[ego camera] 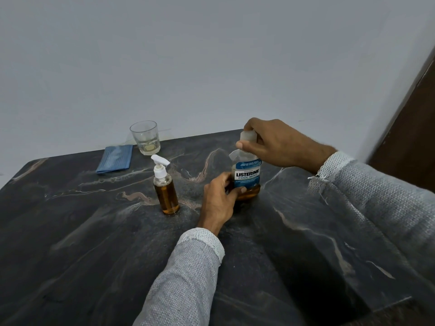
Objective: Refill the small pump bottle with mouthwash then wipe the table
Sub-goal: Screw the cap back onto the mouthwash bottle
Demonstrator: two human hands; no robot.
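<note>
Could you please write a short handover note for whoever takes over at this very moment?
Left hand grips the Listerine bottle low on its body; right hand grips its cap. The bottle stands upright on the table, nearly empty. The small pump bottle stands left of it, pump on, nearly full of amber liquid. Left: wipe the table with the folded blue cloth beside the glass.

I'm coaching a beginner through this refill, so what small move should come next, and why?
Probably finish seating the cap on the mouthwash bottle. The right hand grips it from above while the left hand steadies the base, and the pump bottle already stands nearly full with its pump on. The blue cloth lies unused.
</note>
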